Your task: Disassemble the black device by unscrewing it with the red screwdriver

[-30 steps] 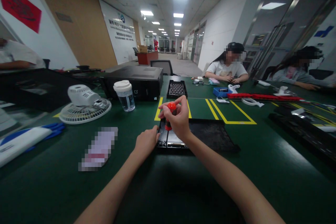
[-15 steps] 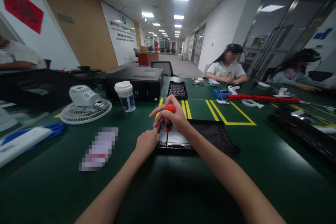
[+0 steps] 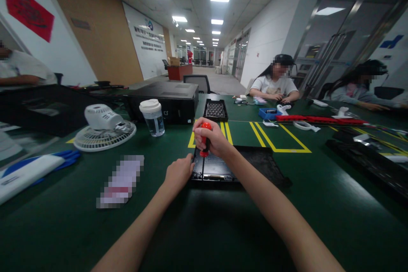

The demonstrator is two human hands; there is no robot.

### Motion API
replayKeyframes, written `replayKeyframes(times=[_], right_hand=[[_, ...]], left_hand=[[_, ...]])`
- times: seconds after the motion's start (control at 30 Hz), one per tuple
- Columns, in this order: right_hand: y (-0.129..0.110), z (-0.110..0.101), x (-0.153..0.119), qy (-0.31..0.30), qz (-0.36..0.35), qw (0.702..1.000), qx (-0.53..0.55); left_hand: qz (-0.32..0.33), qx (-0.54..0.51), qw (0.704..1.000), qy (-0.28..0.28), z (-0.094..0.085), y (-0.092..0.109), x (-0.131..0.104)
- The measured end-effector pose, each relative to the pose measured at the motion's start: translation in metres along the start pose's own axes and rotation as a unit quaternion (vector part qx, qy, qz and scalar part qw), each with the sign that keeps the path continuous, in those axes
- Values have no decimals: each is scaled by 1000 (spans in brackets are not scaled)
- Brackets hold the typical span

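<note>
A red-and-black screwdriver (image 3: 204, 153) stands nearly upright, its thin shaft reaching down to the left front part of a black flat panel (image 3: 258, 163). My right hand (image 3: 214, 139) is closed around the screwdriver's handle. The panel looks like a laptop lid or screen housing, lying on the green table; its left part is shiny and a metallic strip runs along the front. At its left edge, my left hand (image 3: 178, 171) grips the panel, the fingertips partly hidden. Where exactly the screwdriver's tip lands is too small to make out.
Beyond the panel sits a black tray (image 3: 216, 110) of small parts. A lidded cup (image 3: 153, 118), a white fan (image 3: 103, 129) and a black computer case (image 3: 165, 97) stand to the left. A blue box (image 3: 269, 113) and a red strip (image 3: 318, 119) lie right, near two seated people.
The fingers of my right hand, spread around the handle before, have curled closed on it. The screwdriver still stands at the same part of the panel. My left hand has hardly moved.
</note>
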State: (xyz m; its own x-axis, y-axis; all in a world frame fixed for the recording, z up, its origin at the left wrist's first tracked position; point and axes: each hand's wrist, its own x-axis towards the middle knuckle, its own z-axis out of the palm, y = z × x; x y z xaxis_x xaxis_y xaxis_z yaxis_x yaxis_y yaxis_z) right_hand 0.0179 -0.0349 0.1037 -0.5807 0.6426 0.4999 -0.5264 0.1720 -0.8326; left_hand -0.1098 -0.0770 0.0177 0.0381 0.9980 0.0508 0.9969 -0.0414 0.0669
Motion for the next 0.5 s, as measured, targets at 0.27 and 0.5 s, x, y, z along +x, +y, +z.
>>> replayKeyframes(times=[0.27,0.5], right_hand=[[0,-1,-1,-11,23,996,84],[0,1,-4,-5,17,995,96]], left_hand=[[-3,6,1000,1,1,0,0],[-4,9,1000,-4,-2,1,-1]])
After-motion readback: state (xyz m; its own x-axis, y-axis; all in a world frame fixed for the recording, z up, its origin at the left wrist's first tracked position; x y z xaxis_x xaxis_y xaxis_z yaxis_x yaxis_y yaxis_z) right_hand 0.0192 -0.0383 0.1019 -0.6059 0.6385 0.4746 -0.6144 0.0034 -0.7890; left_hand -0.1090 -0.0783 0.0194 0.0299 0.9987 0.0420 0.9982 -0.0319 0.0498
